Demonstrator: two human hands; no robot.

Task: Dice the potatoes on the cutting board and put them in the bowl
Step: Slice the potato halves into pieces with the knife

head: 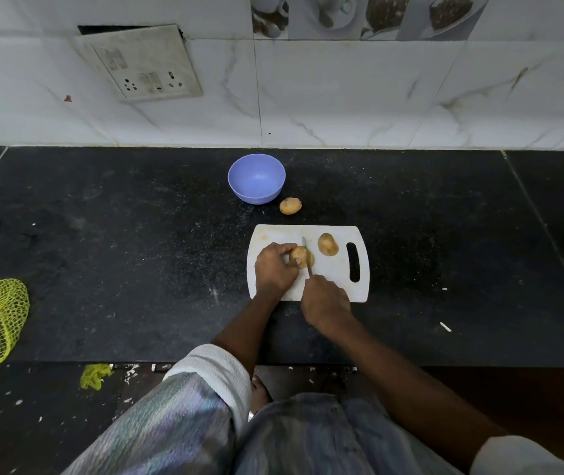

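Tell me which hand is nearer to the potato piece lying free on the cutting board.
Right. The right hand holds the knife just below the free potato piece; the left hand grips the other potato, farther left.

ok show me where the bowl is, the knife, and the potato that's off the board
bowl [256,178]: head view, on its bare inner floor.
knife [305,250]: head view, on the blade above the held potato.
loose potato [290,205]: head view, on the middle of its skin, right of the bowl.
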